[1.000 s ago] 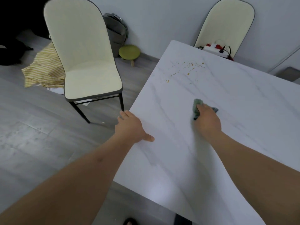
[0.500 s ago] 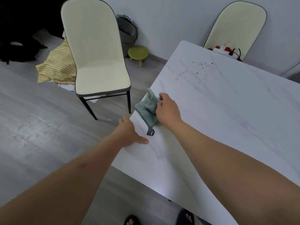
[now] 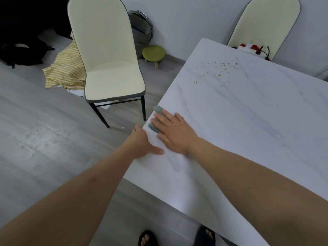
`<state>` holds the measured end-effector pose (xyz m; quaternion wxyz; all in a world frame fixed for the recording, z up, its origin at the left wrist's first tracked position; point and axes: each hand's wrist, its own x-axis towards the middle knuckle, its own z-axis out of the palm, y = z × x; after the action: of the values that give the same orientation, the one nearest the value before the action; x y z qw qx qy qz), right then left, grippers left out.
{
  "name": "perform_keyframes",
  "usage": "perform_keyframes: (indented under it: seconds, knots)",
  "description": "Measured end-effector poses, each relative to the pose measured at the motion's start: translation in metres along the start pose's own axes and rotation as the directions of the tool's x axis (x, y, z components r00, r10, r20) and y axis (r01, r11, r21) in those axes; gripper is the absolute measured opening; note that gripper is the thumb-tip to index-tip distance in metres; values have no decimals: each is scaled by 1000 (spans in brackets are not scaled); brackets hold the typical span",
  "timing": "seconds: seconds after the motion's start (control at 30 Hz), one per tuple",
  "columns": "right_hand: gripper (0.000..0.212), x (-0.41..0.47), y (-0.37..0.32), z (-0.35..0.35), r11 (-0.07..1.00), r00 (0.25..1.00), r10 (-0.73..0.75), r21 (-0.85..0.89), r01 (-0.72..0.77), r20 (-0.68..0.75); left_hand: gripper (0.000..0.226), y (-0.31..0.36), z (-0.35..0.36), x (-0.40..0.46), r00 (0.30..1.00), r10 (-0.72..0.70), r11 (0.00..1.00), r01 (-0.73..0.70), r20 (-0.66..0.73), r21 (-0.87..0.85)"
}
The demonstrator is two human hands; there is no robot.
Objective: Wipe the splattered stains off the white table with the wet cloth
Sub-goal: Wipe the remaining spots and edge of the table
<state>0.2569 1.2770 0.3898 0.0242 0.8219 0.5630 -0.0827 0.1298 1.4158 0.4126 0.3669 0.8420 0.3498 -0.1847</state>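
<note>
The white marble-look table [image 3: 248, 121] fills the right half of the view. Orange-brown splatter stains [image 3: 218, 70] dot its far left part. My right hand [image 3: 174, 132] lies flat with straight fingers on the green-grey wet cloth [image 3: 157, 110], pressing it onto the table at the left edge; most of the cloth is hidden under the fingers. My left hand [image 3: 143, 142] rests on the same table edge just nearer to me, thumb stretched along the top, the other fingers hidden over the edge. The stains lie well beyond both hands.
A cream chair [image 3: 110, 68] stands on the grey floor left of the table. A second cream chair [image 3: 266, 27] at the far side holds red and white items. A green stool [image 3: 154, 53], a grey bag and a striped yellow cloth [image 3: 65, 70] lie behind.
My right hand carried the cloth from the table's middle to its left edge, then flattened over it. The left hand stayed on the edge. The camera view shifted slightly.
</note>
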Motion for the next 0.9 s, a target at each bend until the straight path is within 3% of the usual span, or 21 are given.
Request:
perform_keyframes:
  seconds: [0.1,0.2,0.27,0.33,0.43,0.5,0.57,0.63,0.7,0.8,0.87,0.9]
  knots:
    - [72,-46,73,-2,938,938,346,16,-346,13,146,5,-4,-2,998,-55,995,58,43,-81]
    - [74,-80,122,-7,720,728,682,111,-685,68,144,3,-1,4,995,-78,990,84,55,-111]
    - [74,-78,119,-8,615,631,771,156,-773,84,142,2,-1,3,995,-86,990,91,58,-108]
    - [72,-57,95,-6,635,649,760,161,-756,48,137,1,-1,6,995,-87,988,93,51,-126]
    - [65,-24,31,-6,818,832,555,179,-546,-2,139,3,0,3,995,-93,993,94,22,-76]
    - [60,-10,-11,-6,922,936,352,180,-342,-23,153,7,1,0,994,-108,992,110,-33,68]
    - [56,-7,-29,-5,967,981,191,175,-184,-25,163,14,3,-5,987,-118,964,139,-107,225]
    - [58,-17,-15,-3,975,993,117,191,-111,-24,157,23,4,-7,988,-49,937,97,-148,336]
    - [62,-42,15,0,966,985,167,208,-155,-41,150,30,1,-5,990,56,920,0,-130,393]
    - [60,-93,70,4,893,909,409,240,-380,-80,129,29,-2,1,979,198,887,-163,-38,433]
    - [58,-131,112,7,756,769,633,281,-591,-86,121,26,-4,4,971,238,875,-214,0,435]
    - [60,-150,130,10,646,660,750,277,-711,-54,118,26,-3,3,971,239,872,-219,8,438]
